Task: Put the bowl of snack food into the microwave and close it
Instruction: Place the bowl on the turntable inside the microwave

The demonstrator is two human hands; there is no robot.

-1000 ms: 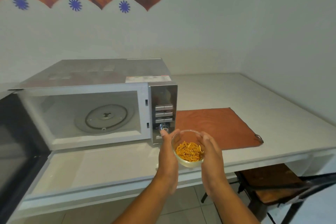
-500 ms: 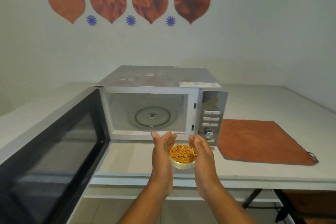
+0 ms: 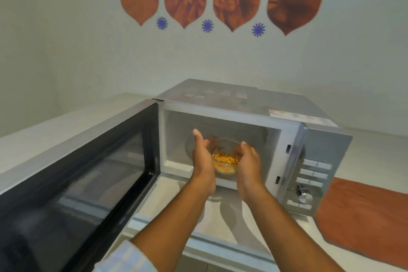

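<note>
A clear glass bowl of orange snack sticks is cupped between both my hands at the mouth of the silver microwave. My left hand presses its left side, my right hand its right side. The bowl hangs just over the front sill of the cavity, in front of the glass turntable, most of which my hands hide. The microwave's dark-glass door stands wide open to the left.
The microwave's control panel with buttons and a knob is to the right of the cavity. An orange cloth lies on the white counter at the right. The open door fills the lower left.
My hands have carried the bowl forward and up from in front of the microwave to its opening. My head has come closer, so the microwave looks larger.
</note>
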